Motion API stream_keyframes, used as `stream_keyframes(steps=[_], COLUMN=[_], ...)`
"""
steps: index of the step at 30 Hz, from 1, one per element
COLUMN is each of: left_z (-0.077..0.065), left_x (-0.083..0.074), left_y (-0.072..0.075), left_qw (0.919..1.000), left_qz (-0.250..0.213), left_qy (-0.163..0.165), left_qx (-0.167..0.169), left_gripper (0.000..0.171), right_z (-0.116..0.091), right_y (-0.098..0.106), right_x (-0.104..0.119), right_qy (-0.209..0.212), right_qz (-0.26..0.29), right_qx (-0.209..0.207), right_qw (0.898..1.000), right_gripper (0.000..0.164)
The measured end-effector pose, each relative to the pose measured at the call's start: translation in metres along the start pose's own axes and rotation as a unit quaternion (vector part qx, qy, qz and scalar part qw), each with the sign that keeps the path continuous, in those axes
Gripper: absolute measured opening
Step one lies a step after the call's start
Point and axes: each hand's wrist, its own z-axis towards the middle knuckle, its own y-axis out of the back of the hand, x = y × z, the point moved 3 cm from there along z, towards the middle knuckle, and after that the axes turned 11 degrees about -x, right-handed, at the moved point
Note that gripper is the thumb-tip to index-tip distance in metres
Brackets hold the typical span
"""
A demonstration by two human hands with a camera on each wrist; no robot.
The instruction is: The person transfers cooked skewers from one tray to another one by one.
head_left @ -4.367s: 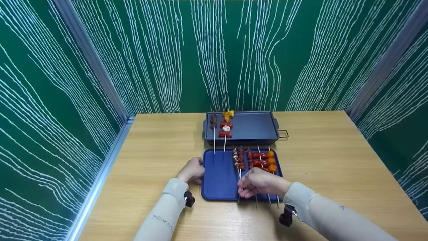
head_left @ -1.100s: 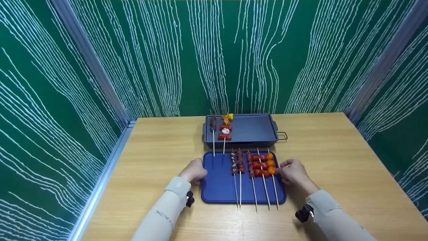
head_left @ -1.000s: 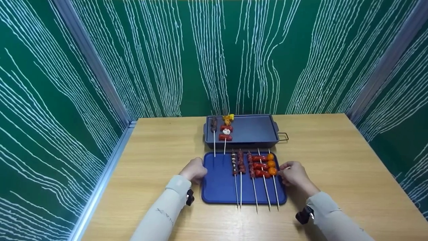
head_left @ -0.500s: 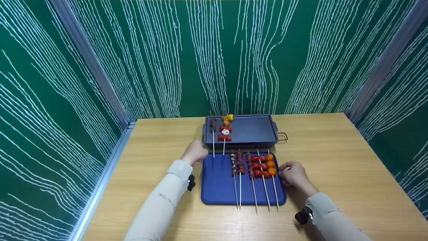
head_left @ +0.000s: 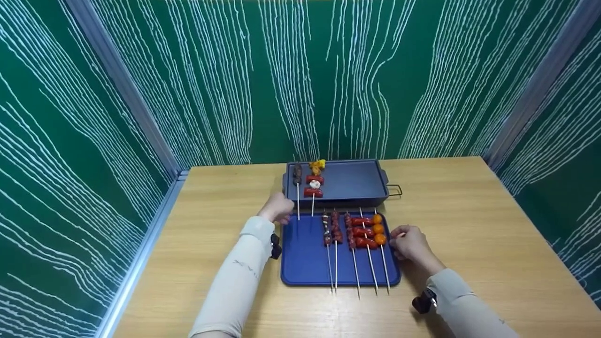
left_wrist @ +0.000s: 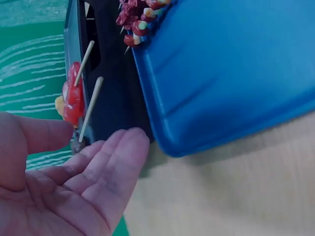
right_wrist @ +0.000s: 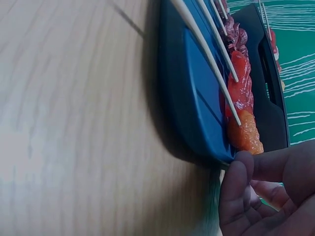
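Note:
Two skewers lie on the dark grill pan (head_left: 352,180): a dark meat skewer (head_left: 297,174) and a mixed skewer (head_left: 313,192) with red sausage, a white slice and yellow pieces. Their sticks jut over the near edge. My left hand (head_left: 278,207) hovers close to the dark meat skewer's stick; in the left wrist view its fingers (left_wrist: 115,167) are extended, the thumb apart, nothing between. At the right rim of the blue tray (head_left: 303,263), my right hand (head_left: 409,243) pinches the edge beside the orange ball skewer (head_left: 378,229).
Also on the tray lie a red sausage skewer (head_left: 361,232), two reddish meat skewers and a thinner mixed skewer (head_left: 326,230). Their sticks overhang the front rim. The pan's wire handle (head_left: 395,190) sticks out right. Green patterned panels (head_left: 225,84) stand behind the wooden table (head_left: 216,197).
My left hand has left the tray's left rim and moved up toward the pan's near left corner. Earlier my right hand went from a skewer stick to the tray's right rim, where it stays.

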Motion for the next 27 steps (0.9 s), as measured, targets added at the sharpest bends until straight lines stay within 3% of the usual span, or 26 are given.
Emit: stream_keyframes(steps=[4,9,12,18,27], left_z=[0.001,0.006,0.008,0.011,0.015], left_x=[0.006,0.011,0.011,0.011,0.008], left_y=[-0.007,-0.015,-0.020,-0.025,-0.030], left_qw=[0.9963,0.9805,0.9695,0.9652,0.9573], left_qz=[-0.077,-0.175,-0.217,-0.226,-0.251], left_qy=[0.034,0.075,0.093,0.109,0.121], left_qx=[0.020,0.048,0.065,0.075,0.078], left_gripper=[0.040,0.016,0.016,0.029,0.023], right_z=[0.000,-0.003,-0.004,-0.005,-0.005], right_y=[0.002,0.002,0.002,-0.001,-0.002], right_x=[0.002,0.004,0.004,0.002,0.000], right_qy=[0.003,0.006,0.008,0.015,0.012], right_qz=[-0.005,0.000,0.010,0.022,0.024], right_qx=[0.002,-0.004,-0.009,-0.012,-0.014], right_qw=[1.000,1.000,1.000,1.000,1.000], right_gripper=[0.012,0.009,0.010,0.013,0.010])
